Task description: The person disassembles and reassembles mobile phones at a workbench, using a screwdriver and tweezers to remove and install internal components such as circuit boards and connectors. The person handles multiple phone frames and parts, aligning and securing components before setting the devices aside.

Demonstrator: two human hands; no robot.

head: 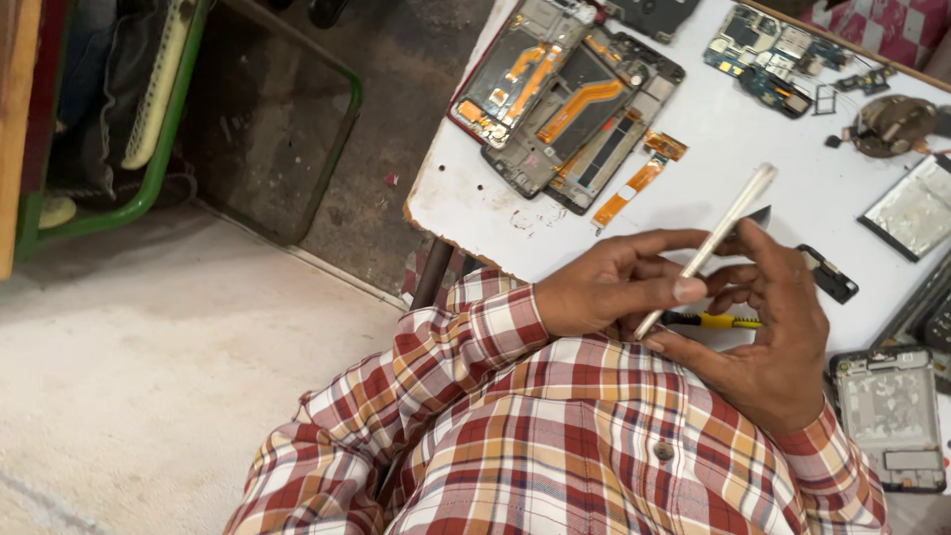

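My two hands hold a thin pale phone body [715, 236], seen edge-on and tilted up to the right, just over the near edge of a white table [693, 139]. My left hand [604, 292] grips its lower part with thumb and fingers. Touching the same piece from the right side is my right hand [778, 337], with fingers curled around it. A small dark corner shows behind the phone near my right fingertips. A yellow and black tool [715, 320] lies under the hands. My plaid sleeves fill the bottom of the view.
Stacked phone frames [560, 94] with an orange flex cable [634, 183] lie at the table's left end. Circuit boards [768, 54], a round part [892, 124], a silvery plate [916, 208], a small black piece [827, 272] and another phone frame [892, 416] lie around. A green metal frame [158, 173] stands on the floor.
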